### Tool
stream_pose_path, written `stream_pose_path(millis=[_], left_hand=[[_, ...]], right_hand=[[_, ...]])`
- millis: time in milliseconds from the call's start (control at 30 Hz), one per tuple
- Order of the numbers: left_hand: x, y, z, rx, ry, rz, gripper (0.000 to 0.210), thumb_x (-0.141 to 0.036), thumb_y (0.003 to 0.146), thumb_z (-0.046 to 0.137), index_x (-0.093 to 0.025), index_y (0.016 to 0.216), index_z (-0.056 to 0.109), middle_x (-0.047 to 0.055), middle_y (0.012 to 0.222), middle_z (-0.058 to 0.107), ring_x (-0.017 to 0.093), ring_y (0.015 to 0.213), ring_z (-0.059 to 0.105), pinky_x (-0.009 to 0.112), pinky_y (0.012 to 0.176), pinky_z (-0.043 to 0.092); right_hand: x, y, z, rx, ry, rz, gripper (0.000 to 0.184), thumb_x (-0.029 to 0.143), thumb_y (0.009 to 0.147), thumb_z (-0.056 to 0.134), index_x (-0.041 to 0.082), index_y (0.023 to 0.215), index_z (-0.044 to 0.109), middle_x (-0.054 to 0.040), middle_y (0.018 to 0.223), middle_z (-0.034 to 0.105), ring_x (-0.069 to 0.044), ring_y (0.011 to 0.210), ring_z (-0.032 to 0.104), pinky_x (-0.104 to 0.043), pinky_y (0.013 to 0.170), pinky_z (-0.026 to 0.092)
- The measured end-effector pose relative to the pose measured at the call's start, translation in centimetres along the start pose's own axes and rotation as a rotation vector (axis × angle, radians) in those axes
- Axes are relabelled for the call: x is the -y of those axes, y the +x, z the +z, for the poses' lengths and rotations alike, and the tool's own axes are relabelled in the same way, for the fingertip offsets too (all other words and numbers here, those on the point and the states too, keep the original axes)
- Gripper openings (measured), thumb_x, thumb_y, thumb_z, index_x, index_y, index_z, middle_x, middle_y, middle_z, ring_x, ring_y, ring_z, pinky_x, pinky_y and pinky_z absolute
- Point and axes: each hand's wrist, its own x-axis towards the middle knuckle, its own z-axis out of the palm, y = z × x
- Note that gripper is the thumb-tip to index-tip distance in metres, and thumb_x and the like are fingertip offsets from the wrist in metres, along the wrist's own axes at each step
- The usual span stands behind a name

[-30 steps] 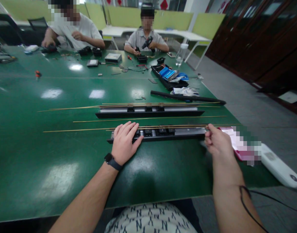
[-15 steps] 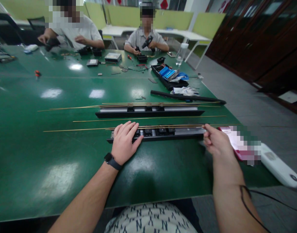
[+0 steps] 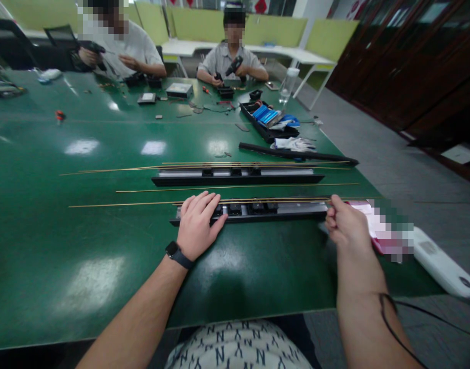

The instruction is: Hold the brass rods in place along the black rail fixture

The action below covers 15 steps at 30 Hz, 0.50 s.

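A long black-edged metal channel (image 3: 300, 209) with several black blocks (image 3: 257, 206) inside lies across the table in front of me. Thin brass-coloured rods (image 3: 120, 206) run lengthwise along its far side. My left hand (image 3: 199, 221) rests flat over the channel's left part, fingers stretched across the rods and thumb apart. At the right end, my right hand (image 3: 345, 221) is closed in a pinch on a rod; its fingertips hide the exact grip. Beyond lies a single loose rod (image 3: 238, 188), then a second channel (image 3: 235, 180) with more rods along it.
Farther back are a black tube (image 3: 258, 148), white gloves (image 3: 294, 144) and a black case (image 3: 254, 128) holding blue items. A white device (image 3: 442, 261) sits at the right table edge. Two people (image 3: 135, 51) work with power tools across the table.
My right hand has shifted slightly right along the rods, still pinching. My left hand stays in place. Across the table, the person at left has raised a power drill.
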Motion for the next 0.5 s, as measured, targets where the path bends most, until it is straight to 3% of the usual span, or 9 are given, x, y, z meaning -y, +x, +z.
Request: stream_pose_path(millis=[500], left_hand=[[-0.05, 0.01, -0.02, -0.002, -0.013, -0.011, 0.047, -0.040, 0.099, 0.062, -0.024, 0.143, 0.061, 0.010, 0.140, 0.068, 0.030, 0.138, 0.057, 0.052, 0.119, 0.035]], right_hand=[[0.14, -0.34, 0.15, 0.066, -0.037, 0.018, 0.022, 0.033, 0.087, 0.076, 0.016, 0.076, 0.067, 0.0028, 0.046, 0.056, -0.006, 0.026, 0.034, -0.017, 0.024, 0.021]])
